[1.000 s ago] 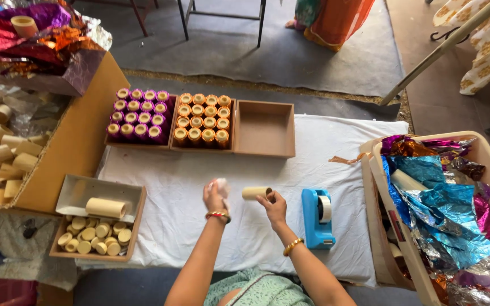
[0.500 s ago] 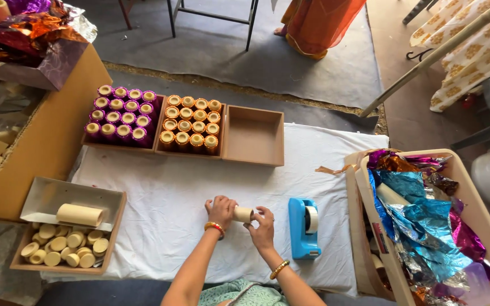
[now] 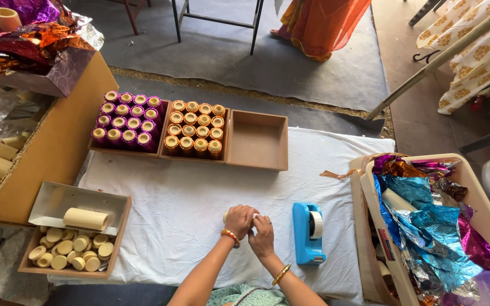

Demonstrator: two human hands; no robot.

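Observation:
My left hand and my right hand are pressed together over the white cloth, closed around a small cream cylinder that is mostly hidden between them. Only its left end shows. A blue tape dispenser sits just right of my right hand. In front of me, a tray of purple-wrapped cylinders, a tray of gold-wrapped cylinders and an empty brown tray stand in a row.
A box of bare cream cylinders lies at lower left. A large cardboard carton stands left. A beige bin with crumpled coloured foil is on the right. A person in orange cloth stands beyond the table.
My hands came together around the cream cylinder, which my right hand held apart a second ago. The view has shifted, so the table sits lower in the frame.

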